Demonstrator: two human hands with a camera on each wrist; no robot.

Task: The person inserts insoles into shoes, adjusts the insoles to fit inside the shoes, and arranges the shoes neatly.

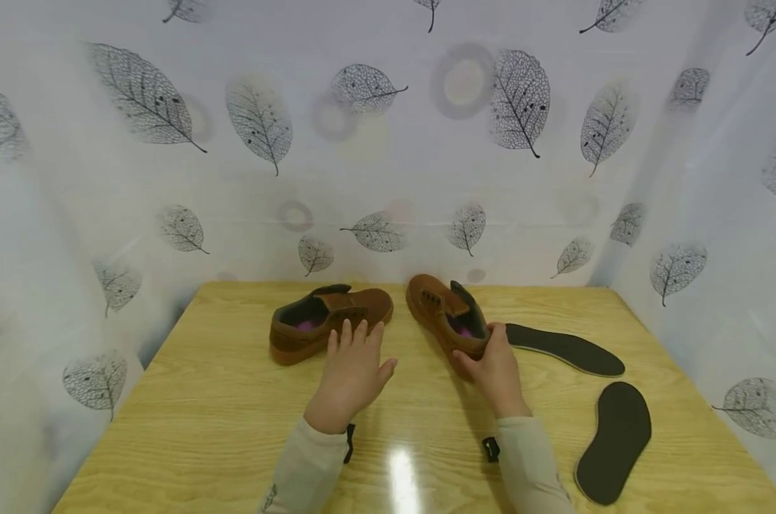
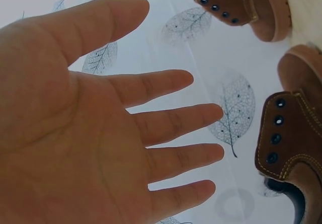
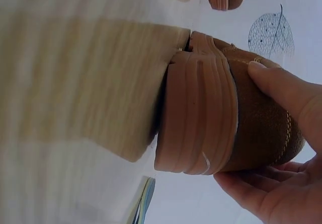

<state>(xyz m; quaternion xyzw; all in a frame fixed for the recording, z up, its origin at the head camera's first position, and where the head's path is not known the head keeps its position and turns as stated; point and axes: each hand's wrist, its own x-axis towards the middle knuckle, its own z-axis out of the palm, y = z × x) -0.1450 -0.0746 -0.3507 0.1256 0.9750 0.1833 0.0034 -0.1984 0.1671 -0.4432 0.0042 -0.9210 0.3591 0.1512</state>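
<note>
Two brown lace-up shoes without laces are on the wooden table. My right hand (image 1: 495, 371) grips the heel of the right shoe (image 1: 434, 314), thumb on one side and fingers round the other. In the right wrist view its brown heel (image 3: 259, 118) and thick ridged sole (image 3: 198, 113) face the camera. My left hand (image 1: 354, 370) is spread with straight fingers and holds nothing; its fingertips overlap the near side of the left shoe (image 1: 285, 348) in the head view. The left wrist view shows the bare palm (image 2: 75, 128). A purple patch shows inside each shoe.
Two dark insoles lie on the right: one (image 1: 567, 348) beside the right shoe, another (image 1: 614, 442) nearer the front. A white sheet with leaf prints (image 1: 388, 164) hangs behind the wooden table (image 1: 220, 414) and along its sides.
</note>
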